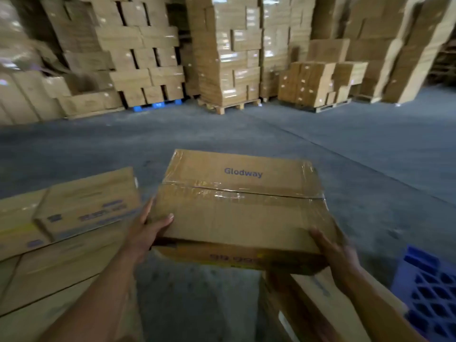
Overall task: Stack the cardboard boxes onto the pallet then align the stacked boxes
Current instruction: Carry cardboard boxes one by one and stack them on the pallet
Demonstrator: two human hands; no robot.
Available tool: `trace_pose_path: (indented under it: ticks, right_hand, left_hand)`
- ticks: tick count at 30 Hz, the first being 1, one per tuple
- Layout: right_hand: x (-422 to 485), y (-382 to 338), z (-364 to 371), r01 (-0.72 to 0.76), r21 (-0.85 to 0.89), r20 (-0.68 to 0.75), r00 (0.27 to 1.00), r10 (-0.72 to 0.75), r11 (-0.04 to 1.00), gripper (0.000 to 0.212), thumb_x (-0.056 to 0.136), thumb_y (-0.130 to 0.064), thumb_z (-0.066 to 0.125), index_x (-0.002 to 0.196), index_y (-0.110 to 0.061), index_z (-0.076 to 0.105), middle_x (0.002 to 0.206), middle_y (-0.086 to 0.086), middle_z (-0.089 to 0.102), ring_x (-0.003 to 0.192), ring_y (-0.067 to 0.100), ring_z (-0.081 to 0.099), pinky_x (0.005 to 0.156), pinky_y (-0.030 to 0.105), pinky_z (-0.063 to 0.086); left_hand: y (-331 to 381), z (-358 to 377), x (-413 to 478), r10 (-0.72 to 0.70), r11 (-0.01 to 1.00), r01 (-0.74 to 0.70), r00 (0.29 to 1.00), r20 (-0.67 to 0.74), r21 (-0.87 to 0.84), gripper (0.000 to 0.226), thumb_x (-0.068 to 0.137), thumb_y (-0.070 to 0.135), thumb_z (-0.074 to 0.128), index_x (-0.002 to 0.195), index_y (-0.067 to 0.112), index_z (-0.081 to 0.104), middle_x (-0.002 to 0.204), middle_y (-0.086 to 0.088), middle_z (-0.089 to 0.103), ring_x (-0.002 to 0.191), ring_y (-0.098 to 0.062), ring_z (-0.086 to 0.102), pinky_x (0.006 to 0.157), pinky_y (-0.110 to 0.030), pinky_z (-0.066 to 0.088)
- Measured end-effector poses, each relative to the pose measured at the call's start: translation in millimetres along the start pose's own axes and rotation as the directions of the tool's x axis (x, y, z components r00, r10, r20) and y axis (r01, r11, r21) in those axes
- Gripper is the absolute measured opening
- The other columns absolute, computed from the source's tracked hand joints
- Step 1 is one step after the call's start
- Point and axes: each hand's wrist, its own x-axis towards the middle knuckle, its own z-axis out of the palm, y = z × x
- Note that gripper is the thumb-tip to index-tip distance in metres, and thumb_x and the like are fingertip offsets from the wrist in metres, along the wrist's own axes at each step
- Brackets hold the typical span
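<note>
At about 9 o'clock from the hands, a stack of printed cardboard boxes is seen, its top box lying askew on the ones beneath. Just to the right of it, the left hand is clamped on the near-left corner of the Glodway box: the thumb is laid flat on the top face and the fingers are run along the left side. The Glodway box is held in front of the body above the grey concrete floor, taped seam uppermost, with its long axis lying across the view from roughly 9 to 3 o'clock and the right end dropped slightly. Its near-right corner is gripped by the right hand, the fingers being curled over the edge; how far they reach beneath cannot be told through the blur. Under that hand, at about 5 o'clock, another cardboard box is lying. Further right, at about 4 o'clock from the held box, a corner of the blue plastic pallet is visible, with its open grid exposed.

The coming move is judged to turn on this: the pallet lies down and to the right, nearer the right hand, so the box would have to be swung towards 4 o'clock, right end leading, and lowered with its long side squared to the box below.
</note>
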Motion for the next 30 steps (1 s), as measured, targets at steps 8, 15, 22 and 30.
trace_pose_path:
  ticks: [8,15,22,30]
  right_hand:
    - [-70.0,-8.0,197.0,0.157,-0.072,0.370,0.921,-0.120,0.985,0.092,0.061,-0.057,0.087,0.141,-0.023,0.055,0.123,0.014,0.068,0.097,0.036,0.071,0.072,0.048,0.062]
    - [-197.4,38.3,385.3,0.246,-0.081,0.512,0.842,-0.172,0.966,0.054,0.068,-0.057,0.083,0.115,-0.054,0.058,0.114,-0.003,0.069,0.105,0.024,0.066,0.096,0.050,0.054]
    - [-253.2,92.0,506.7,0.270,-0.144,0.568,0.811,-0.145,0.952,0.051,0.078,-0.063,0.075,0.125,-0.061,0.055,0.117,-0.007,0.070,0.100,0.014,0.067,0.095,0.044,0.053]
    - [-246.5,111.0,628.6,0.212,-0.163,0.543,0.835,-0.091,0.964,0.044,0.090,-0.023,0.074,0.129,-0.033,0.057,0.110,0.006,0.068,0.084,0.012,0.064,0.049,0.014,0.051]
  left_hand:
    - [0.4,-221.8,-149.8,0.029,0.994,-0.067,0.925,-0.379,-0.089,0.101,0.045,0.053,0.095,0.135,0.057,0.050,0.141,0.007,0.055,0.122,-0.023,0.059,0.099,-0.051,0.052]
    - [-38.2,-418.9,-278.4,-0.038,0.994,-0.028,0.814,-0.580,-0.105,0.062,0.082,0.026,0.078,0.139,0.033,0.053,0.129,-0.007,0.062,0.107,-0.035,0.065,0.076,-0.057,0.059]
    - [-63.4,-552.9,-320.6,-0.092,0.993,0.023,0.774,-0.626,-0.118,0.073,0.073,0.029,0.084,0.140,0.021,0.054,0.125,-0.011,0.060,0.096,-0.028,0.064,0.067,-0.035,0.054]
    - [-98.0,-659.0,-253.2,-0.205,0.965,0.047,0.751,-0.628,-0.259,0.047,0.079,0.015,0.079,0.124,0.013,0.064,0.109,-0.020,0.069,0.085,-0.035,0.069,0.053,-0.039,0.057]
